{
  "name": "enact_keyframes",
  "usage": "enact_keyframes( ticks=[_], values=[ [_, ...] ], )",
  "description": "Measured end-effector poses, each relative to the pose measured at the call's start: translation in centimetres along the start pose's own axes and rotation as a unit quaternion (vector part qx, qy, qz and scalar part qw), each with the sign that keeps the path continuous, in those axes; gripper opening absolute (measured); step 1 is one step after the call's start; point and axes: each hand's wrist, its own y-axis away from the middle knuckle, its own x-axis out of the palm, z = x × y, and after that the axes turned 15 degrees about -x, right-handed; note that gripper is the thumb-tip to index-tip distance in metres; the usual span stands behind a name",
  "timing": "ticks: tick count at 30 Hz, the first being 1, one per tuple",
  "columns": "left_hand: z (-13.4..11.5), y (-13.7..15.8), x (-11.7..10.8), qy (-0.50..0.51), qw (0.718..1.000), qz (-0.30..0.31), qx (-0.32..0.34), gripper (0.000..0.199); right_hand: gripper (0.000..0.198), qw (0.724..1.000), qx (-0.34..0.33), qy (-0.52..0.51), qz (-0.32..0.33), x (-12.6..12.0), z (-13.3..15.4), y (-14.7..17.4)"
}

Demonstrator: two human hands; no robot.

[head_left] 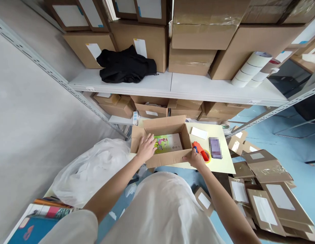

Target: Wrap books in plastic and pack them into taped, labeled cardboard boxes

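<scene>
An open cardboard box rests on a pale yellow table, its flaps spread outward. Inside it lies a book with a green, illustrated cover. My left hand reaches over the box's left end, fingers stretched out and fingertips at the book's left edge. At the front right corner, my right hand is closed on the box wall, thumb along the front side. Just beyond that hand sit an orange-red tape dispenser and a yellow tape roll, the dispenser partly hidden by my fingers.
A white card and a pixelated purple item lie on the table. Behind stands a shelf with boxes, black cloth and tape rolls. A white plastic bag is left; flattened cartons lie right.
</scene>
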Motion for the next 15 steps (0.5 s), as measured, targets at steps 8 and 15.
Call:
enact_keyframes(
  ticks=[8,15],
  values=[
    [3.2,7.0,3.7,0.157,0.937,-0.158,-0.271,0.107,0.062,0.999,-0.013,-0.043,-0.02,0.7,-0.3,0.7],
    [5.7,4.2,4.6,0.441,0.856,-0.068,-0.261,0.098,0.071,0.994,-0.015,-0.108,-0.002,1.3,1.1,1.3]
  ],
)
